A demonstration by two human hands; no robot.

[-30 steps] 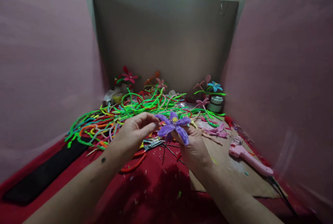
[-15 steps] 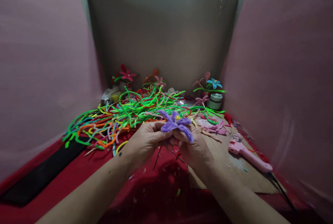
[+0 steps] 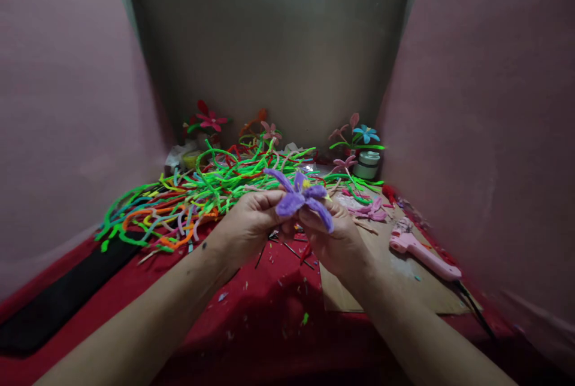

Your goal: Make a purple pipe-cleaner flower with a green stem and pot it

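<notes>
A person's left hand (image 3: pixel 254 224) and right hand (image 3: pixel 335 239) grasp a purple flower (image 3: pixel 291 203) between fingers and thumbs, holding it above the middle of a red-covered desk (image 3: pixel 265 290). Fuzzy stems (image 3: pixel 245 179) heap toward the back edge; near the right edge, a pink glue gun (image 3: pixel 424 254) rests on cardboard (image 3: pixel 381 254).

A red cloth (image 3: pixel 211 329) covers the work surface. Directly on it lie a long black strip (image 3: pixel 67 302) at the left, a wide tangle of coloured fuzzy stems (image 3: pixel 251 179) farther back and a brown cardboard sheet (image 3: pixel 377 239) at the right. Small scraps (image 3: pixel 305 318) and thin dark sticks (image 3: pixel 299 255) are scattered towards the middle
</notes>
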